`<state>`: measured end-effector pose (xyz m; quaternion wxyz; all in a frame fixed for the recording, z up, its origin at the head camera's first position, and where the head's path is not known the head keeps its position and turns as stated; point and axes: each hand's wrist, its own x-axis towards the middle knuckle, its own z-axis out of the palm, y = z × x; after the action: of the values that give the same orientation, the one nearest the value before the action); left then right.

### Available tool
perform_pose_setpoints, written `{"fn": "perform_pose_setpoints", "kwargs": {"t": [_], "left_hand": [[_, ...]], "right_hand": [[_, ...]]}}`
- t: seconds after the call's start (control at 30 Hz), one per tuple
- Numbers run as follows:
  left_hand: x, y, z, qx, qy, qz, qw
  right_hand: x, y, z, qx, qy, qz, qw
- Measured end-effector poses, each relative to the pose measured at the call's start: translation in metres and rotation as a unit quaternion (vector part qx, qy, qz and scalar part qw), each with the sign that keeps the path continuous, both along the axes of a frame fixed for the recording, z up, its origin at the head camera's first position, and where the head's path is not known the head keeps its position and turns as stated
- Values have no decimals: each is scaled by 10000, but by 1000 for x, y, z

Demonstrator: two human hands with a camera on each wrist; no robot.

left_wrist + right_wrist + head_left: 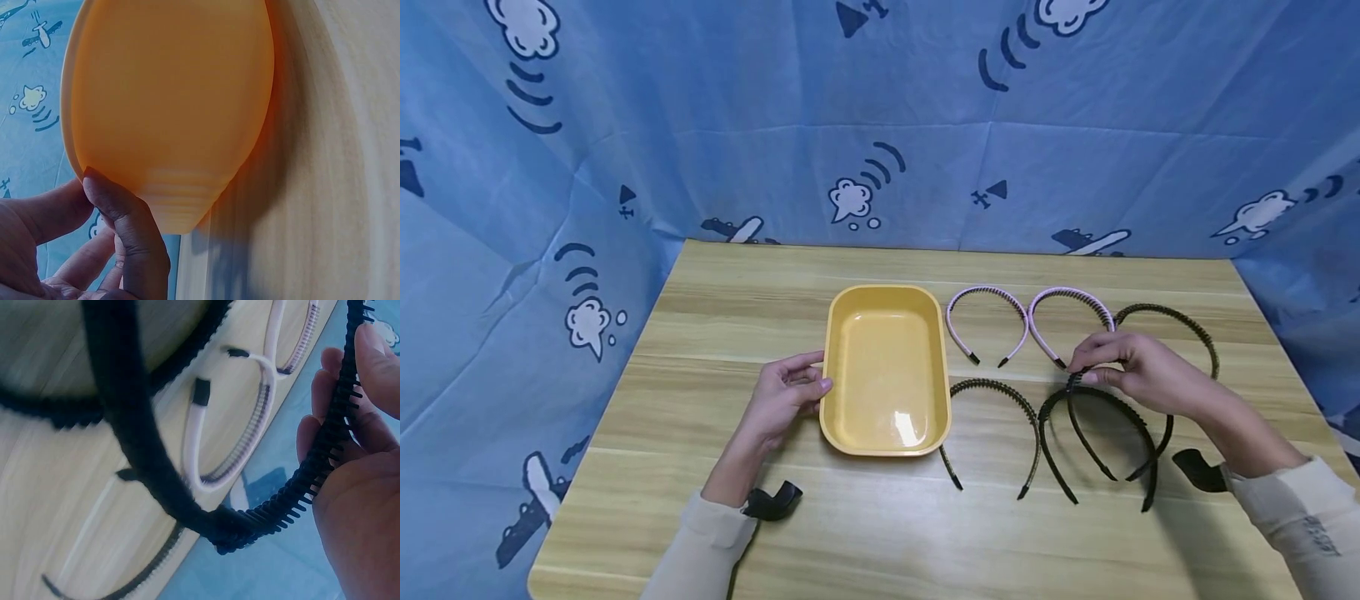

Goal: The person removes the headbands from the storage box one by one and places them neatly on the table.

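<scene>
My left hand [782, 398] pinches the left rim of a yellow plastic tray [886, 367], thumb on the edge. In the left wrist view the tray's outer side [175, 94] shows, with a shadow on the wood beside it. My right hand [1138, 367] pinches a black toothed headband [294, 503] between thumb and fingers. In the head view this headband hangs over another black headband [1052, 454] on the table. Nothing visible lies in the tray.
Two pink headbands [987, 289] lie side by side at the back of the wooden table [722, 317]. A dark olive headband [1206, 333] is at the right, partly behind my right hand. Another olive one [1026, 404] lies in front, partly covered by the tray. Blue patterned cloth [925, 167] hangs behind.
</scene>
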<state>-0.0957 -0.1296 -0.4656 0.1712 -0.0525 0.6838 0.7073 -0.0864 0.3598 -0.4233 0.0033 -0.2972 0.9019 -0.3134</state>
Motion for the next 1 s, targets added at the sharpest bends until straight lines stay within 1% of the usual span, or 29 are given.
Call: {"fn": "perform_pose_setpoints", "kwargs": {"t": [0.17,0.27,0.5,0.73,1.0], "left_hand": [[1,1,1,-12,10,3,10000],[1,1,1,-35,28,4,10000],[0,1,1,-40,69,20,10000],[0,2,1,-38,26,41,10000],[0,1,2,-48,16,56,10000]], "right_hand": [[6,17,-2,35,28,-196,9998],[9,27,-3,20,61,-247,9997],[15,51,-2,197,11,-414,9989],[18,73,-8,282,-262,-584,9976],[19,94,-16,207,-581,-614,9962]]}}
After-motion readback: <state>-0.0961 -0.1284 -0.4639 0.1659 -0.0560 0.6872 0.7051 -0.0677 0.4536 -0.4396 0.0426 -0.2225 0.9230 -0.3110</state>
